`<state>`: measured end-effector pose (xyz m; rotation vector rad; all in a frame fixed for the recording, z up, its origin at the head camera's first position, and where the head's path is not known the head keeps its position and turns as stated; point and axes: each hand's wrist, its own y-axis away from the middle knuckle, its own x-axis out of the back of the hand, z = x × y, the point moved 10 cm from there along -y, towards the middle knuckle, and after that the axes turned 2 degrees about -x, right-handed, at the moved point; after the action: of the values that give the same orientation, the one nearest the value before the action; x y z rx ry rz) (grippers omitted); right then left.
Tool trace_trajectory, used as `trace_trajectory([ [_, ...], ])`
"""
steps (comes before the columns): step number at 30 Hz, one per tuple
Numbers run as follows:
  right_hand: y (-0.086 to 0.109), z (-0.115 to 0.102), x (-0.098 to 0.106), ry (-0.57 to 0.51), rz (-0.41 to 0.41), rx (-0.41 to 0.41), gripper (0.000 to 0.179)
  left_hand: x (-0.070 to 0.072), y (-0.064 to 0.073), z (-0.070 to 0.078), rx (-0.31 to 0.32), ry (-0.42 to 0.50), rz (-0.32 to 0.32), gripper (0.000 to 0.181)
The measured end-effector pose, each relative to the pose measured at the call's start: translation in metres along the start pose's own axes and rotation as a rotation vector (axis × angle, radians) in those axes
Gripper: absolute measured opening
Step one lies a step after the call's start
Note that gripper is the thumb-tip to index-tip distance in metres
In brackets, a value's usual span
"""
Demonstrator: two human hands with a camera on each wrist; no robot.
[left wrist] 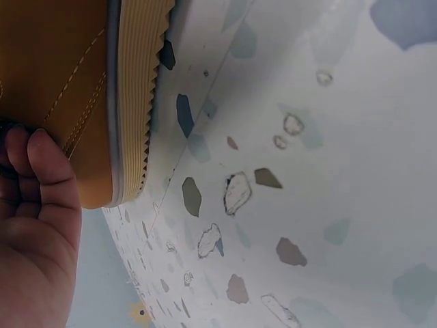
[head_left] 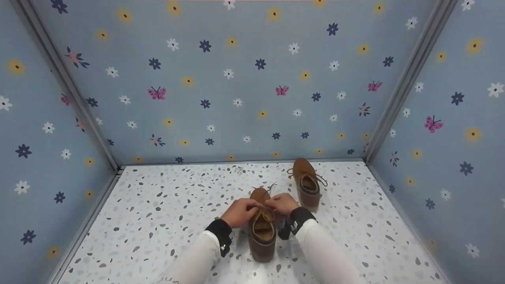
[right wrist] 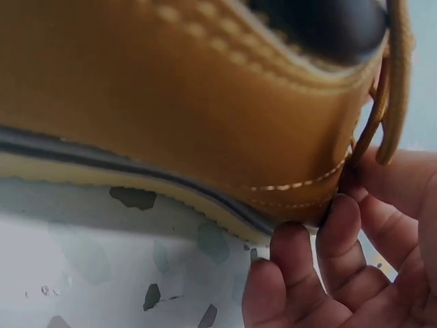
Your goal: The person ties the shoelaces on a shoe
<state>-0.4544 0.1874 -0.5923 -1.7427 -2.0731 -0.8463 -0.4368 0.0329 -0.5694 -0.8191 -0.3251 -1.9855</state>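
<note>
A brown lace-up shoe [head_left: 262, 246] stands on the speckled surface, toe pointing away, between the two hands. From the left, my left hand [head_left: 240, 212] reaches over its front and pinches the shoelace. In the left wrist view the curled fingers [left wrist: 51, 160] lie against the shoe's tan side, their tips partly cut off by the frame edge. My right hand [head_left: 283, 204] comes from the right and pinches the lace at the same spot. A loop of shoelace [right wrist: 395, 102] hangs beside its thumb in the right wrist view, other fingers bent by the sole.
A second brown shoe [head_left: 309, 199] stands to the right and farther back, its laces loose at both sides. Blue flowered panels [head_left: 244, 122] enclose the white speckled surface [head_left: 158, 221] at the back and both sides. Black bands with small devices [head_left: 223, 236] sit on both wrists.
</note>
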Motion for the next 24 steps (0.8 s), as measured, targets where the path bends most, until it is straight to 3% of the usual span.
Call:
trace_trajectory([
  [7, 0.000, 0.006, 0.005, -0.117, 0.022, -0.035, 0.029, 0.000, 0.000, 0.002, -0.005, -0.045, -0.015, 0.024],
  [15, -0.002, 0.007, 0.009, -0.388, -0.015, -0.079, 0.026, 0.006, 0.005, -0.001, 0.009, -0.015, 0.001, 0.033],
  [21, 0.000, -0.003, 0.015, -0.512, -0.045, -0.034, 0.028, 0.016, 0.006, -0.005, 0.042, 0.045, 0.076, 0.029],
  [24, 0.002, -0.009, 0.017, -0.586, -0.072, -0.016, 0.030, 0.022, 0.005, -0.002, 0.005, 0.029, 0.143, 0.028],
])
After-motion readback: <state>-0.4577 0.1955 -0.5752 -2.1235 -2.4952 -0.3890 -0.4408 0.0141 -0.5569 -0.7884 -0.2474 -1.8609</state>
